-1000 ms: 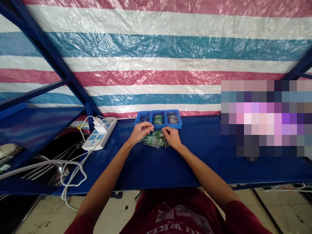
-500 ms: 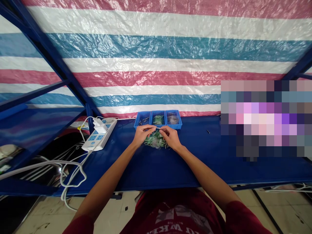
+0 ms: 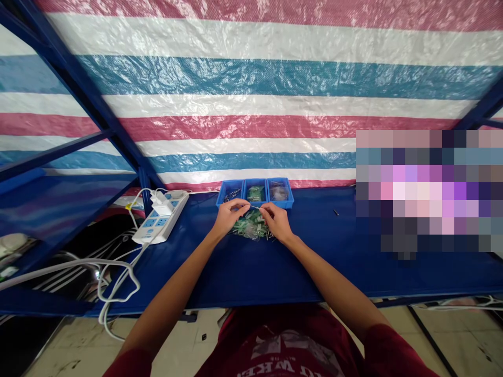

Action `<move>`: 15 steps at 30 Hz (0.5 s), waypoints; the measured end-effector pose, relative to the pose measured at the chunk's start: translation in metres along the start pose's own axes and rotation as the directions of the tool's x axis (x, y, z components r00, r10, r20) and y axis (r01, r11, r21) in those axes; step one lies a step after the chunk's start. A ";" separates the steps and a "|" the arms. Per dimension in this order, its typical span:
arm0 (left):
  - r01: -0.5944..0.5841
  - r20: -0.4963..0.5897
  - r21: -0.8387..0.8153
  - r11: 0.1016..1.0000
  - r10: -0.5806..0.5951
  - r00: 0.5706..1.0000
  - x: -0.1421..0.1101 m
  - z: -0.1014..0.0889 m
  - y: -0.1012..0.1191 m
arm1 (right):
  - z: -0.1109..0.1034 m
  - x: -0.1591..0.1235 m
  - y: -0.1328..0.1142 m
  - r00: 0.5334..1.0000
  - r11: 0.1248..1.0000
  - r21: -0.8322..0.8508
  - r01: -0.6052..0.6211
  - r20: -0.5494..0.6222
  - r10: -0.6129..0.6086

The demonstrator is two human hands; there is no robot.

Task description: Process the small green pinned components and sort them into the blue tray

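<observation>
My left hand (image 3: 228, 215) and my right hand (image 3: 277, 221) are both pinched together over a small pile of green parts and metal pins (image 3: 251, 228) on the blue table (image 3: 243, 267). A thin light pin (image 3: 255, 208) shows between the fingertips of the two hands. What the left fingers hold is too small to name. Just behind the hands stand three small blue bins (image 3: 255, 191): the left one with dark pins, the middle one with green parts, the right one with darker parts.
A white power strip (image 3: 160, 220) with a charger plugged in lies at the left, its white cables (image 3: 113, 277) hanging off the table edge. A small dark piece (image 3: 336, 212) lies alone to the right. A striped tarpaulin (image 3: 251, 104) closes the back. Blue frame posts (image 3: 98, 110) rise at the left.
The hands were apart over the pile, then came together at the fingertips; now a thin pin shows between them. The hands have stayed over the pile.
</observation>
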State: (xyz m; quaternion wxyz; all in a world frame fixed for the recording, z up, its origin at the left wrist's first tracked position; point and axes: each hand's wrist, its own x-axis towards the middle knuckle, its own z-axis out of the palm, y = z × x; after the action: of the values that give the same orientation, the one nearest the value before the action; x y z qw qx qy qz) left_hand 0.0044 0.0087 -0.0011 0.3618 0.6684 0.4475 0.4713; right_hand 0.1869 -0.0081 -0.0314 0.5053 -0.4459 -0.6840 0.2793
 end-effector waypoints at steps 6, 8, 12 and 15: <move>-0.187 0.126 0.252 0.950 0.159 0.979 -0.002 -0.007 0.004 | -0.001 0.000 0.001 1.000 1.000 -0.026 -0.013 -0.016 0.012; -0.204 0.180 0.274 0.940 0.159 0.971 -0.002 -0.007 0.007 | -0.001 -0.001 0.001 0.999 1.000 -0.023 -0.018 -0.027 0.017; -0.186 0.198 0.263 0.947 0.136 0.971 -0.003 -0.006 0.010 | -0.001 -0.001 0.000 0.999 1.000 0.008 -0.013 -0.032 0.013; -0.160 0.190 0.229 0.960 0.117 0.975 -0.003 -0.006 0.009 | -0.001 -0.001 -0.001 1.000 1.000 0.023 -0.003 -0.017 0.003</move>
State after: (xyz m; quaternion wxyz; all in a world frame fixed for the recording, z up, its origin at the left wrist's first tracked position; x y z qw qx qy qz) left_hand 0.0003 0.0035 0.0075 0.2811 0.7761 0.4203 0.3768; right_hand 0.1871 -0.0093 -0.0304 0.5158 -0.4435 -0.6756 0.2841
